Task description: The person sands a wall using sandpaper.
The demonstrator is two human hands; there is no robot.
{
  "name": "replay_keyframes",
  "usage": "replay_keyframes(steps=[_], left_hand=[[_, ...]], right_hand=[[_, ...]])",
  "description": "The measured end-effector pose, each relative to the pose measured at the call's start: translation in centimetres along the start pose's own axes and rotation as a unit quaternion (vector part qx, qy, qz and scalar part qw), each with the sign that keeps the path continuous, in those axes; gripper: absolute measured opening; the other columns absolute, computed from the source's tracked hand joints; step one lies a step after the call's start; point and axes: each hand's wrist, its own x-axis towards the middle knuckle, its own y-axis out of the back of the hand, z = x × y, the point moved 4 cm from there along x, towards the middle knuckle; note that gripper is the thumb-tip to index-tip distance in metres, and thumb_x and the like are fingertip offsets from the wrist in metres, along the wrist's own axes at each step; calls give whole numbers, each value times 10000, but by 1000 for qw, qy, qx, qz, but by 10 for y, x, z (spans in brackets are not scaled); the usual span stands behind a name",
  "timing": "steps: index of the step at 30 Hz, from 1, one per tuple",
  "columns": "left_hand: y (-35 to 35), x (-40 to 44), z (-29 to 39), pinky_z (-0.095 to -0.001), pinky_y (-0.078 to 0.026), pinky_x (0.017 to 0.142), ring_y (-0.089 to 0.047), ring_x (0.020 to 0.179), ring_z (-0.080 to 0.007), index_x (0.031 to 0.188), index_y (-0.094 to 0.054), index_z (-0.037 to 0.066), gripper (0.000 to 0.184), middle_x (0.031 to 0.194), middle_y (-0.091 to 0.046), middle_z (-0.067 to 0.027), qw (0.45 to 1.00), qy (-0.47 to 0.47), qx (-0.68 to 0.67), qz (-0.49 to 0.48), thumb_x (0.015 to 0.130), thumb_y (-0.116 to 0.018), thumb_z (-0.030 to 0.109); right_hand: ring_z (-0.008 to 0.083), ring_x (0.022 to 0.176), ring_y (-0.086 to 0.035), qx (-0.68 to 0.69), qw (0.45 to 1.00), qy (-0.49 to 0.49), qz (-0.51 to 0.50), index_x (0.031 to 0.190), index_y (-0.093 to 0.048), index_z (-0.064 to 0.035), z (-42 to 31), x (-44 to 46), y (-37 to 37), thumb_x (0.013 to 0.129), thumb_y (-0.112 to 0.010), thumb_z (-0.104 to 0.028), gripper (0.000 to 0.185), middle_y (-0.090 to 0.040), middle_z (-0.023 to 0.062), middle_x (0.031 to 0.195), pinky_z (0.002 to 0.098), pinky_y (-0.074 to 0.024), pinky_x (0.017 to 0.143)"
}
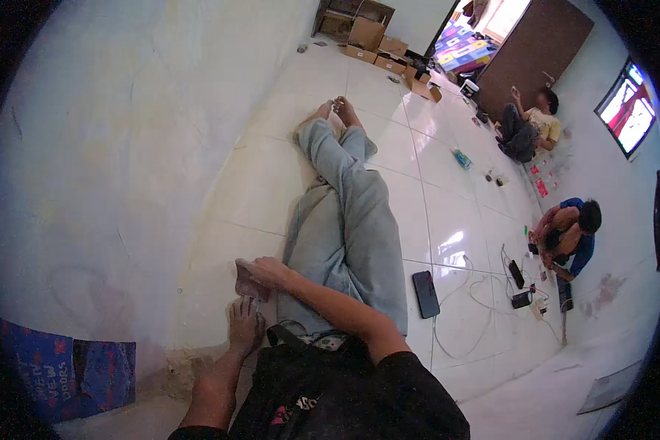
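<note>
My legs in pale blue jeans (370, 213) stretch out over the tiled floor, crossed below the knees. On the left side of my lap, my right hand (269, 273) is closed on a small brownish, soft-looking piece (248, 282); its exact kind is unclear. Just below it is my left hand (245, 325), back upward, with fingers stretched toward the lower edge of the piece. The fingertips appear to touch it, with a small pale patch beside them. A dark phone (425, 294) lies on the floor to the right of my thigh.
A wall (125, 147) rises close on my left, with a blue printed sheet (81, 378) low down. Cables and a black adapter (521, 300) lie at right. Two people (583, 242) sit along the right wall. Cardboard boxes (367, 34) stand at the back near a brown door (539, 51).
</note>
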Motion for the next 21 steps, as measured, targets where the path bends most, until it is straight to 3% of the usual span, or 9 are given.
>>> replay_keyframes(steps=[2, 4, 7, 16, 18, 21], left_hand=[[-1, 0, -2, -532, -241, 1113, -373, 1272, -427, 1350, -450, -31, 548, 1394, -420, -218, 1000, -3, -12, 2, 887, -527, 250], [-3, 1, -3, -589, -229, 1101, -369, 1267, -452, 1394, -408, -9, 576, 1393, -417, -241, 1000, -5, -13, -13, 901, -528, 264], [1, 0, 0, -535, -236, 1117, -366, 1276, -436, 1344, -448, -33, 539, 1384, -430, -218, 1000, -8, 12, -7, 888, -535, 242], [-5, -2, -4, -546, -237, 1110, -366, 1277, -445, 1348, -440, -26, 517, 1379, -428, -235, 1000, -23, -7, -1, 901, -512, 225], [-9, -1, -7, -548, -243, 1104, -373, 1268, -444, 1342, -444, -26, 511, 1374, -430, -237, 1000, -18, 2, 2, 899, -516, 218], [3, 0, -1, -551, -253, 1094, -388, 1248, -441, 1334, -449, -24, 509, 1365, -436, -235, 1000, -21, -8, 14, 889, -529, 208]], right_hand=[[378, 754, -676, 9, 1000, -3, -1, 1393, -410, -147, -3, 2, 2, 853, -614, -253, 587, -650, 176, 776, 483, -543, 643], [382, 750, -674, 18, 1000, -5, -2, 1401, -407, -170, -3, 4, 1, 861, -605, -252, 581, -642, 180, 749, 486, -539, 640], [398, 746, -668, 42, 998, -19, -38, 1415, -399, -216, -7, 5, 9, 872, -593, -246, 578, -653, 190, 783, 487, -534, 652], [360, 885, -679, 64, 995, -7, -77, 1402, -438, -234, -24, -6, 31, 834, -643, -210, 604, -692, 160, 981, 471, -530, 775], [352, 908, -676, 39, 996, 51, -69, 1404, -436, -232, -29, -10, 37, 800, -675, -196, 650, -687, 143, 1040, 457, -533, 781], [336, 937, -673, 29, 996, 57, -67, 1388, -457, -228, -30, -8, 37, 787, -681, -196, 642, -683, 116, 1074, 448, -534, 791]])
